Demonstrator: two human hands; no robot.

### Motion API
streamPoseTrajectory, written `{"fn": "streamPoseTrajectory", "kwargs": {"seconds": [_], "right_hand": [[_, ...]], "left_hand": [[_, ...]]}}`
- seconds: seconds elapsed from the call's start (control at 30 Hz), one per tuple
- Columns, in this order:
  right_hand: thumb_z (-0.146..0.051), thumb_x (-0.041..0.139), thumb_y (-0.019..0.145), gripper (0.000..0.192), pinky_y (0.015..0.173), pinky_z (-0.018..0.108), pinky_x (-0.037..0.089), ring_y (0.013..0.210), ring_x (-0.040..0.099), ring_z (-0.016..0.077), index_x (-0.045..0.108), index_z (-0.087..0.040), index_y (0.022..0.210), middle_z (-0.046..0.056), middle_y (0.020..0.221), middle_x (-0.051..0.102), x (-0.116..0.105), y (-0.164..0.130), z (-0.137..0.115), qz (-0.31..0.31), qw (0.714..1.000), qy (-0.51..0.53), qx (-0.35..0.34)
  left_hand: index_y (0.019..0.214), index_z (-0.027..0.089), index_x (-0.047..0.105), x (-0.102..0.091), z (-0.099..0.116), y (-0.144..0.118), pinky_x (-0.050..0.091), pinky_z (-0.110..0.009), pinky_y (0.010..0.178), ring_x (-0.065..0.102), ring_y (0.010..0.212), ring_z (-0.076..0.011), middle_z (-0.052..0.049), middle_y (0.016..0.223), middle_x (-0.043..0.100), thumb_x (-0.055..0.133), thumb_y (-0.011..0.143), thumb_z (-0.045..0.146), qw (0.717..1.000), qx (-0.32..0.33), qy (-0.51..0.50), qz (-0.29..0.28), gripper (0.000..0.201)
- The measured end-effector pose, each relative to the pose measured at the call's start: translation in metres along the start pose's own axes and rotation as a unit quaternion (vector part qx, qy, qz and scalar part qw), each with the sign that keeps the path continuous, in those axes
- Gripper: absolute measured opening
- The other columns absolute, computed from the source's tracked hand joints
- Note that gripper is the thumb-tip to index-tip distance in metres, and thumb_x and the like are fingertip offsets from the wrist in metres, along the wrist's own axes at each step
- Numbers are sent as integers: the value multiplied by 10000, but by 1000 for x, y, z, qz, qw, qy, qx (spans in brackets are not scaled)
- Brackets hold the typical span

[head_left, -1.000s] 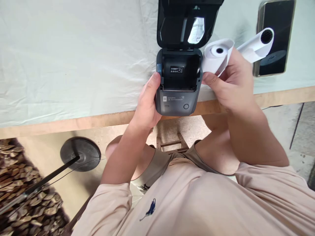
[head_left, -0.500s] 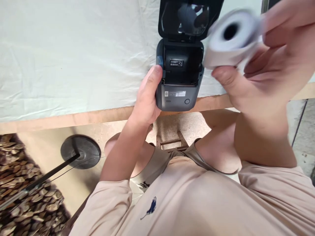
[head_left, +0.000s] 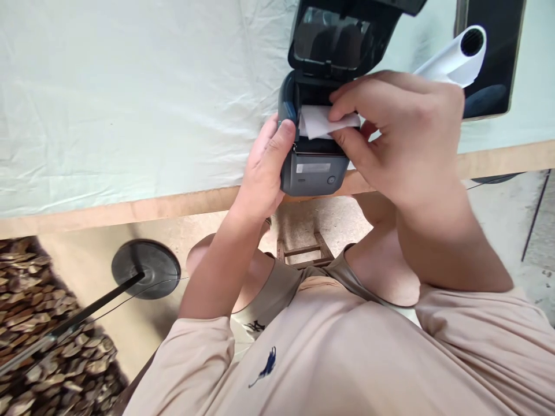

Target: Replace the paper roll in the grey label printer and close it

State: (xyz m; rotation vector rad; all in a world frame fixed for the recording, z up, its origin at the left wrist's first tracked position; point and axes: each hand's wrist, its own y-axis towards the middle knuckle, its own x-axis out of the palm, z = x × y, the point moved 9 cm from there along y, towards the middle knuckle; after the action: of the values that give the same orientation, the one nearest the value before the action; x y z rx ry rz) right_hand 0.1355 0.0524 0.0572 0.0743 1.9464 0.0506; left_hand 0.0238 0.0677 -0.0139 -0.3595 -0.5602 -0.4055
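Printer (head_left: 313,173), lid (head_left: 347,34) up, at worktop (head_left: 130,104) edge: paper roll (head_left: 318,121) in its open bay, pinched by right hand (head_left: 399,133). Left hand (head_left: 264,167) clasps the printer's side. Behind: second roll (head_left: 455,55), phone (head_left: 494,58).

Right hand (head_left: 403,133), raised beside the printer (head_left: 314,167) half a second ago with the paper roll (head_left: 323,120) lifted toward the camera, now down over the open paper bay. Roll no longer in the air: seated in the bay, only its white front showing under the fingertips (head_left: 342,110). Second roll (head_left: 455,55), hidden behind the raised hand a moment ago, back in view past the knuckles.
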Motion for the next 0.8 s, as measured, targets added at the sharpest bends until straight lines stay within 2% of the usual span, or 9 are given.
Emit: {"fn": "streamPoseTrajectory", "kwargs": {"seconds": [0.13, 0.23, 0.3, 0.37, 0.47, 0.57, 0.67, 0.73, 0.8], "right_hand": [[-402, 452, 850, 188, 653, 279, 383, 758, 556, 107, 610, -318, 909, -47, 918, 612, -12, -11, -15, 109, 987, 60, -103], [-378, 520, 819, 151, 676, 252, 397, 752, 541, 85, 622, -350, 927, -48, 917, 599, -9, -20, -22, 108, 974, 109, -167], [-396, 558, 793, 147, 626, 248, 388, 697, 518, 69, 632, -329, 901, -38, 919, 594, -3, -22, -22, 87, 971, 131, -181], [-417, 570, 781, 172, 573, 250, 376, 638, 483, 57, 629, -289, 880, -22, 903, 595, -2, -23, -24, 86, 962, 162, -204], [-398, 515, 825, 191, 586, 245, 405, 597, 440, 48, 597, -226, 811, 2, 755, 547, -13, -18, -7, 169, 945, 246, -134], [-343, 519, 834, 164, 630, 190, 446, 797, 521, 63, 570, -219, 929, 7, 902, 513, -18, -12, 19, 255, 910, 325, -33], [-229, 477, 849, 290, 827, 151, 466, 1167, 475, 85, 516, -327, 1119, -78, 1163, 467, -16, 1, 18, 239, 879, 405, -79], [-253, 428, 878, 305, 931, 183, 441, 1159, 501, 72, 508, -394, 1137, -144, 1227, 438, -14, 7, 21, 226, 860, 448, -95], [-398, 404, 890, 255, 962, 220, 433, 1094, 550, 79, 535, -379, 1108, -147, 1215, 447, -15, 9, 26, 229, 844, 476, -95]], "left_hand": [[856, 224, 578, -1, 0, 2, 471, -307, 979, 491, 1232, -226, -54, 966, 649, 450, 848, 504, 1000, -11, -22, -3, 308], [888, 229, 558, 0, 1, 1, 490, -304, 907, 538, 1164, -216, -50, 978, 630, 438, 859, 435, 999, -11, -28, -17, 240], [925, 228, 535, -3, 2, 0, 496, -287, 814, 599, 1024, -189, -34, 914, 607, 502, 840, 325, 1000, -9, -18, -12, 134], [946, 233, 525, -6, 1, -1, 480, -268, 736, 618, 876, -157, -12, 848, 581, 556, 806, 257, 1000, -8, 5, -4, 145], [960, 237, 534, -7, 0, -2, 466, -258, 698, 602, 795, -143, -7, 833, 575, 587, 772, 230, 999, -8, 32, -18, 195], [959, 247, 550, -7, -1, -1, 468, -254, 687, 588, 774, -141, -9, 838, 582, 638, 713, 195, 998, -6, 45, -32, 266], [1006, 267, 544, -6, -2, -1, 471, -253, 690, 579, 743, -125, 5, 852, 582, 650, 656, 144, 998, -6, 47, -42, 386], [1056, 269, 534, -5, -3, -2, 485, -274, 744, 595, 768, -130, 12, 870, 581, 639, 629, 124, 998, -12, 47, -47, 463], [1099, 268, 524, -7, -3, -3, 490, -309, 829, 618, 837, -150, 16, 862, 580, 628, 617, 119, 998, -17, 55, -36, 516]]}}
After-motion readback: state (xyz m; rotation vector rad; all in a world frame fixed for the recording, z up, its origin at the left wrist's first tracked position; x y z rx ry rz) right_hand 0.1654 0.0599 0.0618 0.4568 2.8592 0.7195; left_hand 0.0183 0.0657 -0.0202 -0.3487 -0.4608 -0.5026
